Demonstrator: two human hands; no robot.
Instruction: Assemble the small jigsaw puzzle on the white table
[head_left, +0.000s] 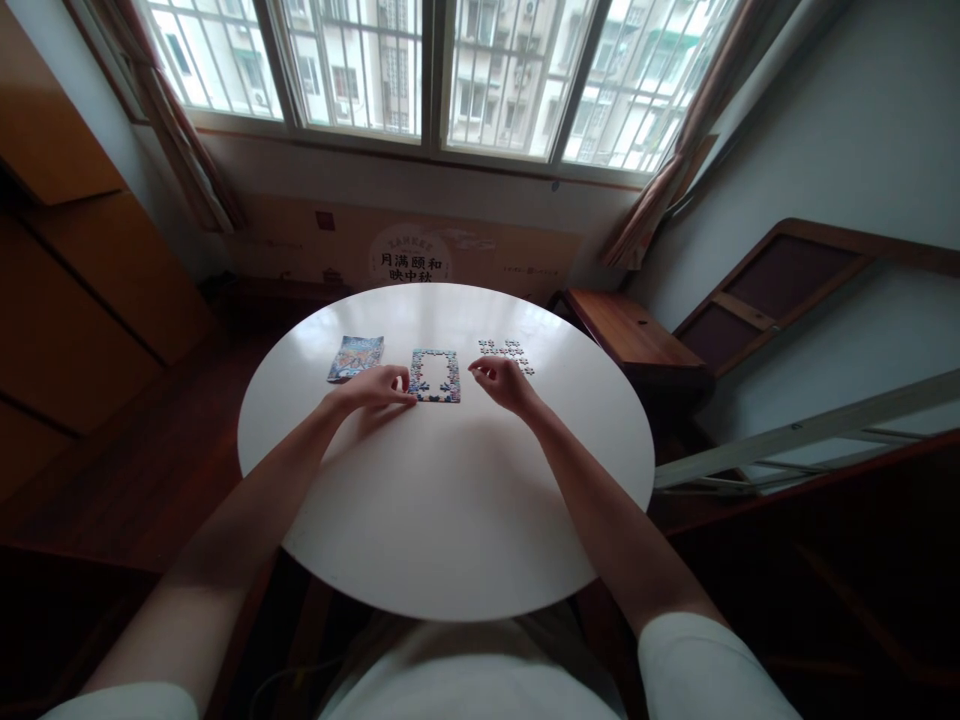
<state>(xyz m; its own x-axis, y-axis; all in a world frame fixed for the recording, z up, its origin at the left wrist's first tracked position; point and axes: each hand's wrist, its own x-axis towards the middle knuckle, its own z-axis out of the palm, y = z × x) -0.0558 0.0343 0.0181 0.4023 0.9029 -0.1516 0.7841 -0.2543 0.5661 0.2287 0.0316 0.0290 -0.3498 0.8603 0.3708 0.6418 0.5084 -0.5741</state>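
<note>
A small jigsaw frame [435, 376], only its border joined, lies on the round white table [450, 520]. My left hand [375, 387] rests at the frame's lower left corner, fingers curled and touching its edge. My right hand [501, 380] hovers just right of the frame with fingers pinched; what they hold is too small to make out. Several loose puzzle pieces [508, 352] lie behind my right hand. A colourful picture card [355, 357] lies left of the frame, beyond my left hand.
A wooden side table [630, 335] stands right of the round table. A wooden cabinet [82, 300] fills the left wall. Cardboard with printed characters [409, 262] leans below the window. A framed panel [780, 290] leans on the right wall.
</note>
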